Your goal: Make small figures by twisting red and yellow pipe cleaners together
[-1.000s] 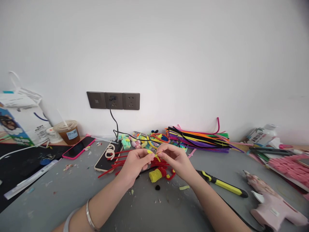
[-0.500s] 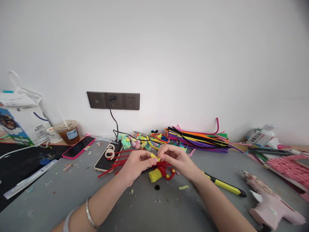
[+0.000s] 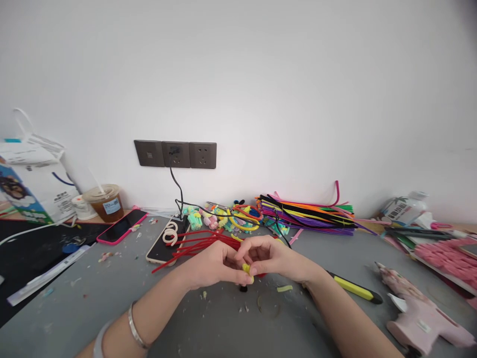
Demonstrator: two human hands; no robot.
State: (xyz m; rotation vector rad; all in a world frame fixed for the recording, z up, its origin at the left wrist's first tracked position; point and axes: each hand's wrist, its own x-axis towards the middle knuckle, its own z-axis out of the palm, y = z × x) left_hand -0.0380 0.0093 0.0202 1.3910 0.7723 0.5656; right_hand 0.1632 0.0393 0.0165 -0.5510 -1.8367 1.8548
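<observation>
Near the middle of the grey table, my left hand [image 3: 219, 265] and my right hand [image 3: 270, 256] meet at a small yellow fuzzy piece [image 3: 246, 270]. The fingertips of both hands pinch it between them. Just below the fingers lies a small black ball [image 3: 243, 288], partly covered. A bit of red shows behind my right hand's fingers; the rest of it is hidden. Red pipe cleaners [image 3: 194, 243] spread out behind and left of my left hand. A short yellow-green scrap [image 3: 284, 288] lies below my right hand.
Behind the hands are small colourful fuzzy pieces [image 3: 210, 219] and a pipe cleaner bundle [image 3: 309, 214]. A yellow-black cutter [image 3: 354, 288] and pink glue gun [image 3: 417, 318] lie right. Phones [image 3: 122, 226] and a drink cup [image 3: 108, 203] stand left; a black cable [image 3: 179, 186] crosses behind.
Both hands have moved down toward me with the yellow piece. They now cover the yellow coil and most of the red pieces that showed below them.
</observation>
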